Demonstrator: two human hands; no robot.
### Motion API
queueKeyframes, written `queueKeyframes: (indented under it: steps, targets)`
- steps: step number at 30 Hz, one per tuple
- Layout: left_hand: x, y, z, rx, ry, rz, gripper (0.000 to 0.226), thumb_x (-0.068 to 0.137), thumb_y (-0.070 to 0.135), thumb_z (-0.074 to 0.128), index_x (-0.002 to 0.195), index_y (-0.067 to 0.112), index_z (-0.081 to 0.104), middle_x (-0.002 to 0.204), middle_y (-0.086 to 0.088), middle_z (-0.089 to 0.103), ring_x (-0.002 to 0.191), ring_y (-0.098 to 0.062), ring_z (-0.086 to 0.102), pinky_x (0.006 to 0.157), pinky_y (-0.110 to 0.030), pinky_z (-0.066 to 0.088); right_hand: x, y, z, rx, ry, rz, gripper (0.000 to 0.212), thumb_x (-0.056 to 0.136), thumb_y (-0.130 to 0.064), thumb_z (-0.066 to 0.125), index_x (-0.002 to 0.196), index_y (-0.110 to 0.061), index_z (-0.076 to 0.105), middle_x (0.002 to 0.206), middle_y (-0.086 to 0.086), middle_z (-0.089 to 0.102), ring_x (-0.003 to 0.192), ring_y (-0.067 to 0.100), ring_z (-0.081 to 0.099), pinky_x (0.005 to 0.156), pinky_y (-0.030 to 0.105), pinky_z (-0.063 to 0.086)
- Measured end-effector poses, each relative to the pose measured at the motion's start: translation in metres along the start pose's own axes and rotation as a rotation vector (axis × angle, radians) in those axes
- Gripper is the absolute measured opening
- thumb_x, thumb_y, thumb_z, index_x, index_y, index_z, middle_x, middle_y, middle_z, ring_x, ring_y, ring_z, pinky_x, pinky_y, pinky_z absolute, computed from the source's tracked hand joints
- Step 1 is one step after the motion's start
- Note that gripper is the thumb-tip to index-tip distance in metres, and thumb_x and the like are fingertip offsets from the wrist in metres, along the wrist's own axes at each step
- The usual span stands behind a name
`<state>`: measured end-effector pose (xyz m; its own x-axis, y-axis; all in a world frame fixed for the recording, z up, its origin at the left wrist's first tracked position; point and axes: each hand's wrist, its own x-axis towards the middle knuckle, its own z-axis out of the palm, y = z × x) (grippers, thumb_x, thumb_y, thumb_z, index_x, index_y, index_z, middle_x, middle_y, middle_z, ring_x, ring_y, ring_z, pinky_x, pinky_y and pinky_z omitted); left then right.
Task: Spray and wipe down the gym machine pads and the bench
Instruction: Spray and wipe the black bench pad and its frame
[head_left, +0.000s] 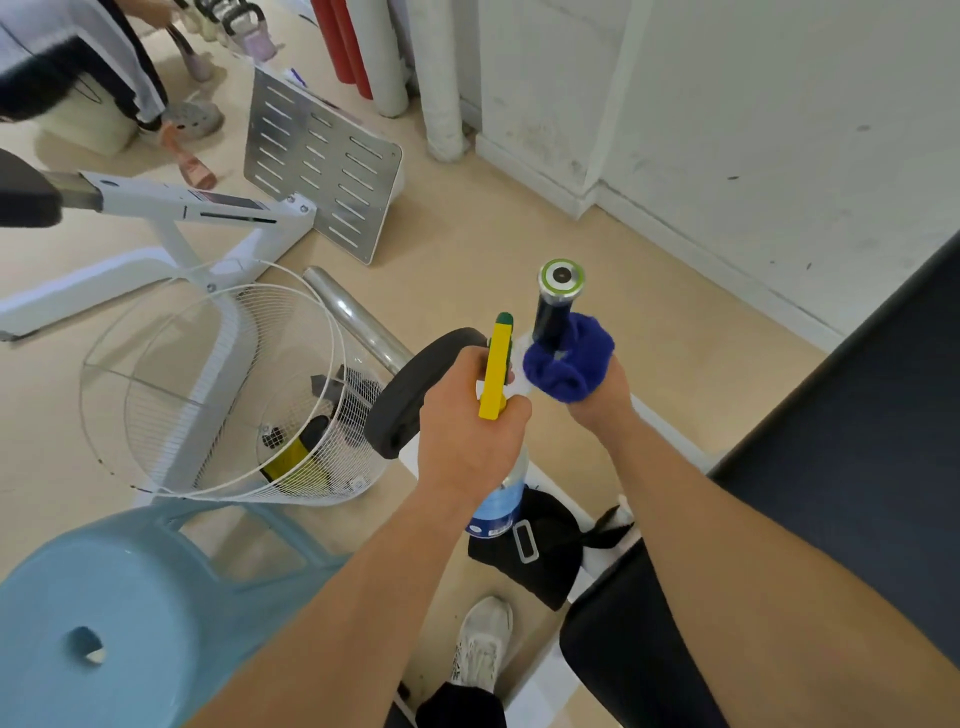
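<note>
Beige gym flooring backs both hands. Left hand (467, 423) grips the spray bottle (496, 371), nozzle toward 12 o'clock. Right hand (597, 402) clasps the blue cloth (569, 361) round the machine handle (556, 304), whose long axis runs toward 12 o'clock, at 2 o'clock from the nozzle, just beside it.

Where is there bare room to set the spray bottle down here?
Bare floor lies between the slotted metal plate and the wall skirting; the blue stool seat is bare too. Crowded: wire basket, foam roller and black bag around the left hand.
</note>
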<state>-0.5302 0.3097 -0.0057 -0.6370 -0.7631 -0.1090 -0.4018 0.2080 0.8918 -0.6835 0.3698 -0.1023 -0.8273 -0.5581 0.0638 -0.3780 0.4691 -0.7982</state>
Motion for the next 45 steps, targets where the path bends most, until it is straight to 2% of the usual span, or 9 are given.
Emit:
queueKeyframes:
  steps: [3, 6, 9, 13, 20, 24, 31, 39, 45]
  targets:
    - [-0.002, 0.000, -0.003, -0.022, 0.015, 0.003, 0.023, 0.067, 0.020, 0.059, 0.091, 0.020, 0.062, 0.082, 0.000, 0.068, 0.069, -0.022, 0.058, 0.071, -0.041, 0.052, -0.011, 0.009, -0.023, 0.127, -0.037, 0.137, 0.009, 0.081, -0.015, 0.064, 0.086, -0.009, 0.059, 0.069, 0.004, 0.060, 0.054, 0.011, 0.044, 0.049, 0.027, 0.037]
    - [-0.003, -0.002, -0.008, -0.024, 0.013, -0.007, 0.021, 0.067, 0.020, 0.060, 0.088, 0.021, 0.061, 0.078, -0.001, 0.066, 0.060, -0.015, 0.050, 0.065, -0.035, 0.047, -0.001, -0.001, -0.063, 0.635, 0.027, 0.252, 0.031, 0.083, 0.011, 0.061, 0.113, 0.013, 0.052, 0.087, 0.026, 0.062, 0.060, 0.032, 0.054, 0.048, 0.037, 0.040]
    - [-0.003, -0.004, -0.010, -0.042, 0.015, -0.015, 0.020, 0.067, 0.019, 0.060, 0.087, 0.021, 0.060, 0.073, 0.001, 0.063, 0.057, -0.011, 0.046, 0.064, -0.030, 0.045, 0.037, -0.020, -0.080, 0.785, -0.081, 0.345, 0.029, 0.078, -0.007, 0.056, 0.087, 0.014, 0.039, 0.071, 0.029, 0.033, 0.060, 0.035, 0.026, 0.057, 0.043, 0.027]
    - [-0.003, -0.008, -0.014, -0.064, 0.013, -0.009, 0.020, 0.067, 0.018, 0.062, 0.087, 0.022, 0.060, 0.075, 0.002, 0.064, 0.061, -0.014, 0.050, 0.066, -0.035, 0.048, 0.069, -0.053, -0.048, 0.758, -0.435, 0.553, 0.034, 0.083, -0.048, 0.051, 0.080, -0.014, 0.057, 0.080, 0.021, 0.059, 0.073, 0.030, 0.057, 0.069, 0.035, 0.043]
    - [0.007, -0.015, -0.019, -0.158, -0.010, -0.031, 0.022, 0.067, 0.013, 0.062, 0.088, 0.021, 0.062, 0.090, -0.005, 0.071, 0.083, -0.031, 0.063, 0.073, -0.053, 0.056, 0.100, -0.079, -0.050, 0.791, -0.686, 0.524, 0.035, 0.091, -0.033, 0.043, 0.065, -0.012, 0.055, 0.055, 0.006, 0.052, 0.051, 0.023, 0.050, 0.061, 0.028, 0.043]
    - [0.008, -0.011, -0.018, -0.142, -0.046, -0.020, 0.020, 0.068, 0.015, 0.061, 0.086, 0.021, 0.060, 0.081, -0.005, 0.068, 0.058, -0.017, 0.049, 0.063, -0.042, 0.050, 0.097, -0.065, -0.040, 0.777, -0.703, 0.472, 0.039, 0.094, -0.026, 0.040, 0.060, -0.010, 0.050, 0.053, 0.010, 0.053, 0.051, 0.025, 0.051, 0.062, 0.033, 0.043]
    - [0.005, 0.002, -0.016, -0.045, -0.047, 0.031, 0.020, 0.068, 0.020, 0.058, 0.087, 0.021, 0.059, 0.071, 0.002, 0.060, 0.056, -0.013, 0.042, 0.060, -0.025, 0.042, 0.086, -0.041, -0.026, 0.531, -0.516, 0.534, 0.039, 0.086, -0.048, 0.066, 0.098, -0.011, 0.064, 0.091, 0.012, 0.069, 0.087, 0.026, 0.069, 0.088, 0.037, 0.053]
    - [-0.028, 0.027, 0.008, 0.021, -0.075, 0.085, 0.018, 0.069, 0.020, 0.061, 0.087, 0.025, 0.060, 0.075, 0.002, 0.063, 0.059, -0.014, 0.049, 0.063, -0.034, 0.047, 0.019, -0.038, -0.081, 1.186, -0.020, 0.608, 0.049, 0.091, -0.042, 0.042, 0.124, -0.011, 0.062, 0.124, 0.014, 0.068, 0.113, 0.030, 0.066, 0.102, 0.046, 0.048]
    - [-0.071, 0.055, 0.063, 0.063, -0.186, 0.163, 0.015, 0.079, 0.014, 0.064, 0.093, 0.020, 0.062, 0.072, -0.001, 0.063, 0.059, -0.015, 0.053, 0.062, -0.026, 0.044, -0.088, 0.005, -0.167, 1.308, 0.209, 0.668, 0.039, 0.099, -0.029, 0.038, 0.125, -0.005, 0.056, 0.105, 0.016, 0.074, 0.104, 0.035, 0.070, 0.098, 0.049, 0.051]
